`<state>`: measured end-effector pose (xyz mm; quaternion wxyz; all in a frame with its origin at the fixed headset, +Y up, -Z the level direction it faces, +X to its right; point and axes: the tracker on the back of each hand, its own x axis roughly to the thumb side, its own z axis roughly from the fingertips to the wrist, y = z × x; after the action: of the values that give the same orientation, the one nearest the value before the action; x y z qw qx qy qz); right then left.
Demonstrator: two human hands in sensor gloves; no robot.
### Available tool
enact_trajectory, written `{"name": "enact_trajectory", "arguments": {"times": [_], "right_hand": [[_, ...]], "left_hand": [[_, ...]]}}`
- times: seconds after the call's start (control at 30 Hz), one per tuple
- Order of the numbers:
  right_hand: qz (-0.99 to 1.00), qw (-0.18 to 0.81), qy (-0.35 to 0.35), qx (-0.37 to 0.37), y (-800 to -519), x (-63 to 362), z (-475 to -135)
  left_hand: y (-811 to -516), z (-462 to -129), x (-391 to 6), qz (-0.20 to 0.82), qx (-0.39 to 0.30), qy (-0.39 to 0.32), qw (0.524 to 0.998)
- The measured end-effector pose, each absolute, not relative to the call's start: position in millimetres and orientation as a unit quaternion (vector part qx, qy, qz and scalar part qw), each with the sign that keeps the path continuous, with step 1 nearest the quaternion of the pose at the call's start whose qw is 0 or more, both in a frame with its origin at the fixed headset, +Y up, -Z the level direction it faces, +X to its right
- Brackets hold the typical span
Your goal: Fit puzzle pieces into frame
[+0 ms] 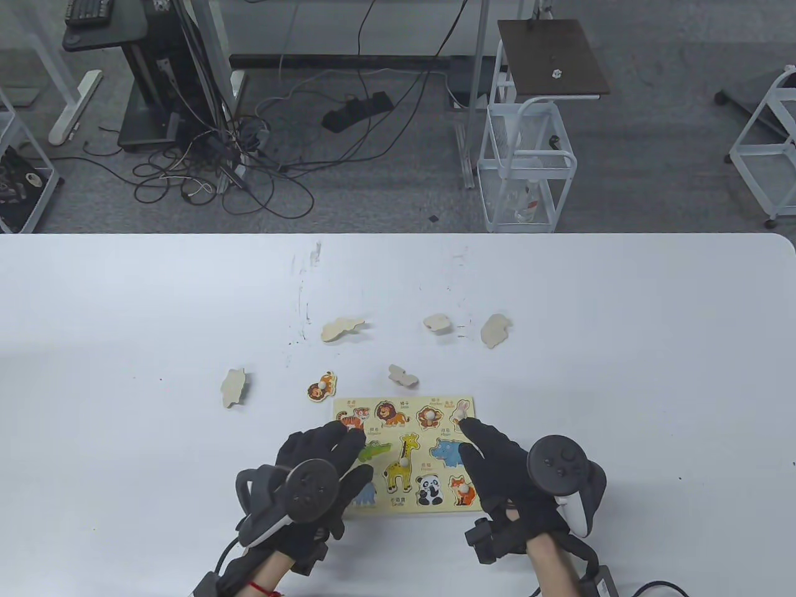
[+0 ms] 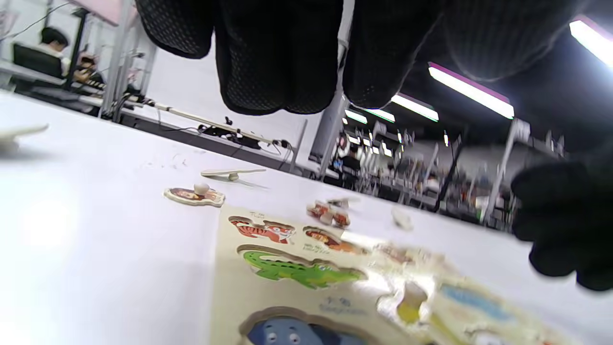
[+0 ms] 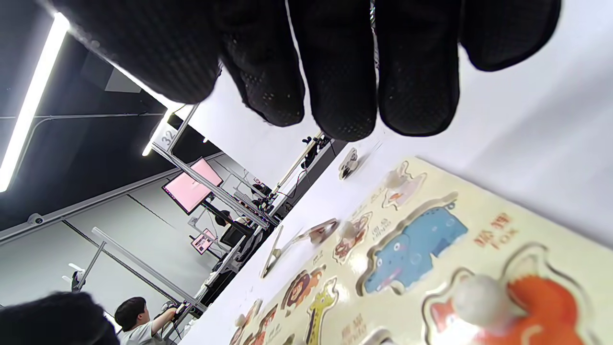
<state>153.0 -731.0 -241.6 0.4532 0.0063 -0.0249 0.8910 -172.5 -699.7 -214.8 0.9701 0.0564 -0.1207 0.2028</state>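
The yellow puzzle frame lies near the table's front edge, with animal pictures and several knobbed pieces in it. My left hand hovers over its left part, fingers spread above the tiger and the green crocodile, holding nothing. My right hand hovers over its right part, its index fingertip by the rabbit, and is also empty. A face-up orange piece with a knob lies just beyond the frame's top left corner. In the right wrist view my fingers hang above the blue hippo and the fox.
Several plain wooden pieces lie face down beyond the frame: one at the left, one close to the frame's top edge, and three farther back. The white table extends on all sides.
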Motion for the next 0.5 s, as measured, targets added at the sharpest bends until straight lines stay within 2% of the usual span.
{"name": "enact_trajectory", "arguments": {"times": [0.1,0.3,0.5], "right_hand": [[0.896,0.443,-0.026,0.002,-732,155,-243],[0.908,0.418,-0.018,-0.009,-738,154,-245],[0.92,0.391,-0.031,0.006,-729,148,-240]], "left_hand": [[-716,-214,-186,0.238,0.095,-0.121,0.959],[-727,-221,-195,0.291,0.072,-0.141,0.943],[-728,-219,-191,0.264,0.079,-0.14,0.951]]}}
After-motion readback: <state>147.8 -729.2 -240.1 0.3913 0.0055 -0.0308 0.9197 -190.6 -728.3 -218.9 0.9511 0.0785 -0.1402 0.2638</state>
